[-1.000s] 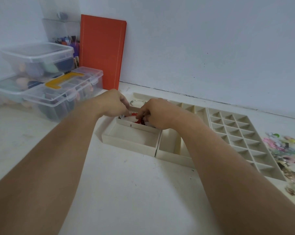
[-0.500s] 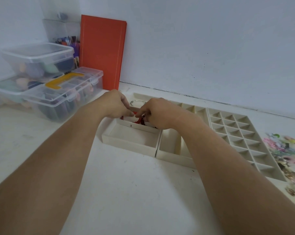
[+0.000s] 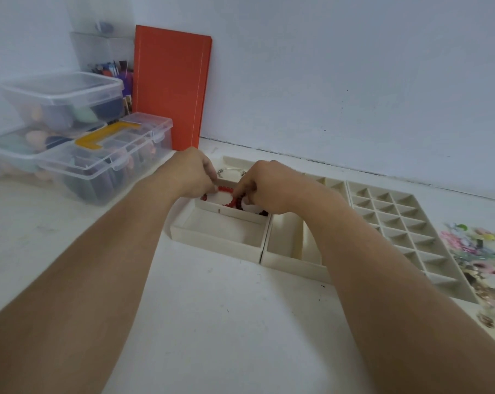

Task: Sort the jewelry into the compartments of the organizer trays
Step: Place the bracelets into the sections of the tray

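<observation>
Beads are more exposed now than they were a second ago: the red bead string (image 3: pixel 226 194) shows as a loose arc between our hands, where before it was mostly hidden under the fingers. Our left hand (image 3: pixel 193 173) pinches one end of the string near the back left of the compartment, and our right hand (image 3: pixel 264 187) pinches the other part, its fingers curled tight around the beads. Both grips are pressed together on the string, not spread. The string lies over the middle compartment of the large-cell tray (image 3: pixel 220 240), with some darker beads (image 3: pixel 263 213) resting at that cell's right side. A thin metal bangle (image 3: pixel 230 170) sits in the cell behind, and the front cell looks bare. We judge that we are spreading the string out to lay it flat in this cell, so this piece is nearly placed. The small-cell tray (image 3: pixel 411 223) to the right looks unfilled, and the jewelry pile (image 3: pixel 479 251) beyond it on the table (image 3: pixel 212 322) looks large, so we judge most of the sorting remains.
</observation>
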